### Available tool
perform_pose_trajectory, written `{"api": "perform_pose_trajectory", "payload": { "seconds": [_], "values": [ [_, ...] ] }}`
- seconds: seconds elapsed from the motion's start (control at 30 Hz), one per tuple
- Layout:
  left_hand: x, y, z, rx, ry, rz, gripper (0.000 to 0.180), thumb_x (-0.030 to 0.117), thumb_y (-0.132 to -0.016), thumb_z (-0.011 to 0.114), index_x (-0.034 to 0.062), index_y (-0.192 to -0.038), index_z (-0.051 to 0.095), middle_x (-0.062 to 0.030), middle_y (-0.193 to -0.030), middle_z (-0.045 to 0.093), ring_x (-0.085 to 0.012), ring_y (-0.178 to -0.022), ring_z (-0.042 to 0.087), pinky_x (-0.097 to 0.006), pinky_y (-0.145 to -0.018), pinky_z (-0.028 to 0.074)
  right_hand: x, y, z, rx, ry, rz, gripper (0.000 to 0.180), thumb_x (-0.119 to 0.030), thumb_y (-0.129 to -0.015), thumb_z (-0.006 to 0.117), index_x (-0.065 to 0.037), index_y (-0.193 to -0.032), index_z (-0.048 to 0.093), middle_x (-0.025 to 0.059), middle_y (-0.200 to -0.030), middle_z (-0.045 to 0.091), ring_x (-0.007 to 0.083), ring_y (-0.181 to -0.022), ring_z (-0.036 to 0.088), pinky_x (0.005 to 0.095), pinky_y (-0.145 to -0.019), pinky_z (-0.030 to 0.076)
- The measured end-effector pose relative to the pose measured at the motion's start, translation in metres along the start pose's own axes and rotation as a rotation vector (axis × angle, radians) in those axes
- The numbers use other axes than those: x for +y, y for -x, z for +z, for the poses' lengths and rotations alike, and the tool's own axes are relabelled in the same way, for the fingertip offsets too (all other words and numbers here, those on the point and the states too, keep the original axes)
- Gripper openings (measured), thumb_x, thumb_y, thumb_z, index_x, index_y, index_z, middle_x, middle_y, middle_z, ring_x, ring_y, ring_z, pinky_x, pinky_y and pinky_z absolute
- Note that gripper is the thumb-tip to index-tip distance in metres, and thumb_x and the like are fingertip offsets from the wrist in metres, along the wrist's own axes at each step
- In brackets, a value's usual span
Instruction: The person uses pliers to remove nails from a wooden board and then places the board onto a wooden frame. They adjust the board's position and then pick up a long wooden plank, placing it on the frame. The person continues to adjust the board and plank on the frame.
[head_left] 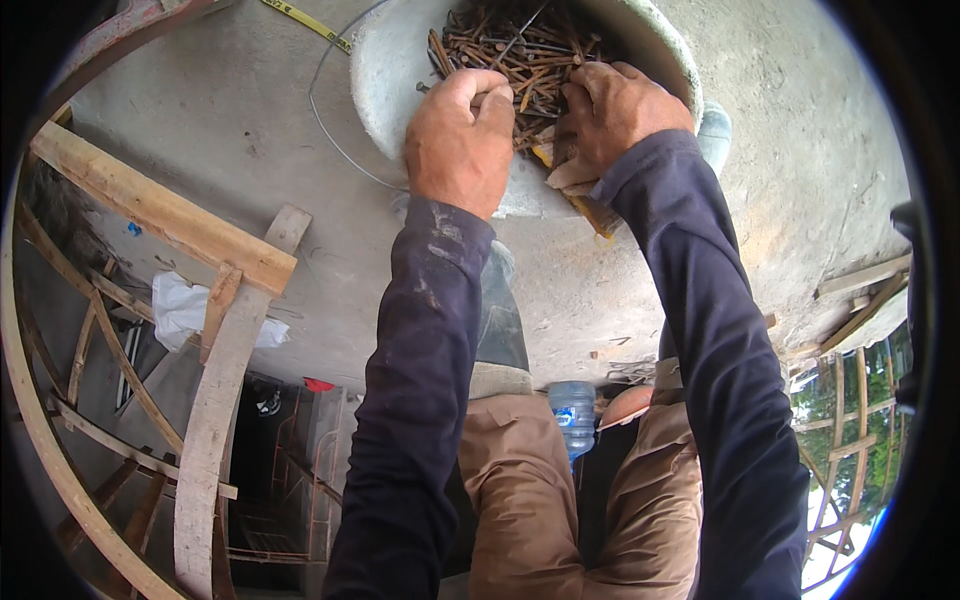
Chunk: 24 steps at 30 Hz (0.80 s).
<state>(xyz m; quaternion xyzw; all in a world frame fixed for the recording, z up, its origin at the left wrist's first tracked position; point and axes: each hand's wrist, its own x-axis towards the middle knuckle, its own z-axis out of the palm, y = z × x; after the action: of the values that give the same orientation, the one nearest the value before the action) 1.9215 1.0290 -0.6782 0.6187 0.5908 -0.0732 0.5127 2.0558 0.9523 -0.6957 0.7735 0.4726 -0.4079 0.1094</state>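
Observation:
A wide pale bucket or basin (378,95), its rim crusted grey, holds a heap of rusty nails (520,60). Over the left part of the heap, my left hand (460,140) is closed, thumb and fingers pressed together. Whatever it pinches is hidden; a single nail pokes out just beside its knuckles. Across from it, my right hand (625,115) has its fingers curled down among the nails, and their tips are out of sight. Below that palm lies a torn piece of brown and yellow packaging (598,212), overlapping the near side of the container.
A thin wire (313,100) loops beside the container, near a yellow measuring tape (305,22). Timber boards (165,205) and a white bag (180,308) are at the left, by a drop with scaffolding (290,470). A blue water jug (572,415) shows between my legs.

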Motion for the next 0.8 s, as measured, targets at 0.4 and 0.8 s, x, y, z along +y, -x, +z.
{"api": "perform_pose_trajectory", "payload": {
  "seconds": [0.4,0.8],
  "values": [
    [0.01,0.024,0.0,0.076,0.082,0.007,0.033,0.025,-0.093,0.06,-0.0015,-0.112,0.064,-0.0099,-0.098,0.067,-0.0175,-0.09,0.062,-0.03,-0.08,0.05,0.0,0.015,-0.011,-0.024,-0.193,0.244,0.027,-0.025,-0.089,0.057,-0.002,-0.1,0.063,0.0185,-0.091,0.07,0.0363,-0.085,0.068,0.0441,-0.08,0.054],
    [0.03,0.045,-0.002,-0.283,0.6,-0.367,0.031,0.023,-0.096,0.056,-0.0043,-0.108,0.064,-0.007,-0.083,0.065,-0.0121,-0.07,0.06,-0.025,-0.064,0.051,0.004,0.082,-0.027,-0.031,-0.784,-0.061,0.008,-0.01,-0.084,0.063,-0.002,-0.087,0.063,0.0073,-0.072,0.063,0.016,-0.063,0.061,0.0293,-0.063,0.05]
  ]
}}
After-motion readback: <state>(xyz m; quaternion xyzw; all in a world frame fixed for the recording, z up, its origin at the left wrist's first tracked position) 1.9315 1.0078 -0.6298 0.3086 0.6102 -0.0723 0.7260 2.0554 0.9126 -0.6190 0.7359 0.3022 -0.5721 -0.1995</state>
